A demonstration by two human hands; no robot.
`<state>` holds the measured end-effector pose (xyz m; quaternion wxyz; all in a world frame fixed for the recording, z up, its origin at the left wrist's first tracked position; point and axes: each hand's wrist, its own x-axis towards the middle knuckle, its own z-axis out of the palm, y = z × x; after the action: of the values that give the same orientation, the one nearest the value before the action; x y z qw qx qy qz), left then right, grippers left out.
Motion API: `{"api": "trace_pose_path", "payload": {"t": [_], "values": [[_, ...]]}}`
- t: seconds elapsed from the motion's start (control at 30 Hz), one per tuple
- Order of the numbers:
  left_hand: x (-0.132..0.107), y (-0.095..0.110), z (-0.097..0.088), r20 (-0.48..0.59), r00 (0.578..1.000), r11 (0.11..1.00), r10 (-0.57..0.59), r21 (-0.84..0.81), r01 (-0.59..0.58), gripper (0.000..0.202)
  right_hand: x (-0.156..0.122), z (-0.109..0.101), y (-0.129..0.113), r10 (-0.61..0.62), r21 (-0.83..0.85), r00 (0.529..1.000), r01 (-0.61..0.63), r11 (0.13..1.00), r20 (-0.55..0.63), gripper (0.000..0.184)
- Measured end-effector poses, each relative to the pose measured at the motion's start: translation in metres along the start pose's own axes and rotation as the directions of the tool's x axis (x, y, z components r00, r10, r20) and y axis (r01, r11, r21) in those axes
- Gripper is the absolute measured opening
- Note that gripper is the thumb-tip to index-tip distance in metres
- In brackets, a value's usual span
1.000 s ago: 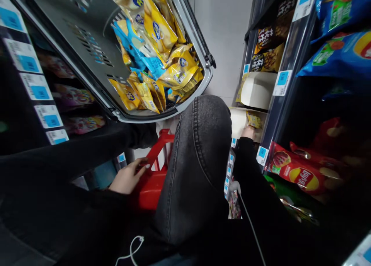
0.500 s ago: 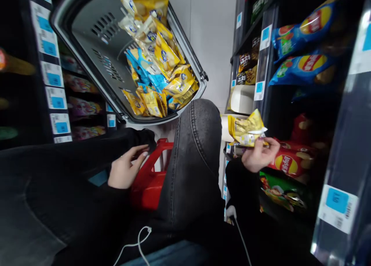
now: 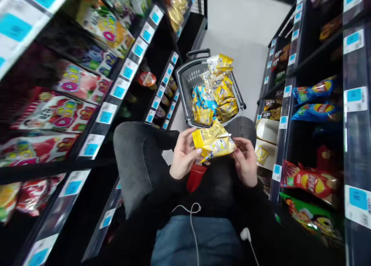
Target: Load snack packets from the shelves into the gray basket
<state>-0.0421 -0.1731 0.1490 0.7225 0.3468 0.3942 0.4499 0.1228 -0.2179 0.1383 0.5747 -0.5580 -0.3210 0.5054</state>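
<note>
A yellow snack bag (image 3: 213, 141) with white patches is held up over my lap between both hands. My left hand (image 3: 183, 154) grips its left end, thumb in front and fingers behind. On the other side, my right hand (image 3: 245, 160) pinches the bag's right end. Just beyond my knees stands a grey shopping basket (image 3: 183, 89), with several yellow, cream and blue snack bags (image 3: 222, 91) piled mostly in its right side. Below the held bag, part of a red plastic object (image 3: 196, 177) shows between my legs.
At right, shelves hold red chip bags (image 3: 311, 181), blue chip bags (image 3: 314, 111) and white bins (image 3: 267, 130), one with a small yellow bag (image 3: 261, 154) in it. Left shelves carry candy packs (image 3: 78, 82) behind price tags (image 3: 118, 88). An earphone cord (image 3: 193, 227) hangs over my front.
The yellow bag has moved left, from beside the right shelf to above my lap. My left hand has come up from near the red object and taken hold of it. My view has tilted up.
</note>
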Motion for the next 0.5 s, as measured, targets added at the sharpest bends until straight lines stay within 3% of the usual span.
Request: {"api": "trace_pose_path", "payload": {"t": [0.07, 0.13, 0.3, 0.43, 0.5], "values": [[-0.006, 0.005, -0.011, 0.015, 1.000, 0.998, -0.022, -0.052, 0.022, 0.034, 0.003, -0.004, 0.002, -0.013, 0.024, 0.991, 0.010, 1.000, 0.135, 0.036], [-0.009, 0.006, -0.016, 0.015, 1.000, 0.997, -0.012, -0.078, 0.013, 0.025, 0.005, -0.004, 0.003, -0.020, 0.045, 0.972, 0.010, 0.999, 0.234, 0.036], [-0.009, 0.000, -0.017, -0.048, 0.995, 0.993, 0.088, -0.076, -0.092, 0.044, 0.001, 0.004, 0.005, -0.102, -0.018, 0.944, 0.113, 0.993, 0.314, 0.022], [-0.005, 0.001, -0.021, 0.060, 0.992, 0.989, 0.111, -0.101, -0.104, 0.046, -0.003, 0.005, 0.001, -0.164, 0.000, 0.939, 0.172, 0.985, 0.302, 0.042], [-0.004, 0.002, -0.025, 0.139, 0.983, 0.989, 0.119, -0.104, -0.105, 0.043, -0.002, 0.003, -0.002, -0.226, -0.025, 0.935, 0.242, 0.970, 0.272, 0.041]]}}
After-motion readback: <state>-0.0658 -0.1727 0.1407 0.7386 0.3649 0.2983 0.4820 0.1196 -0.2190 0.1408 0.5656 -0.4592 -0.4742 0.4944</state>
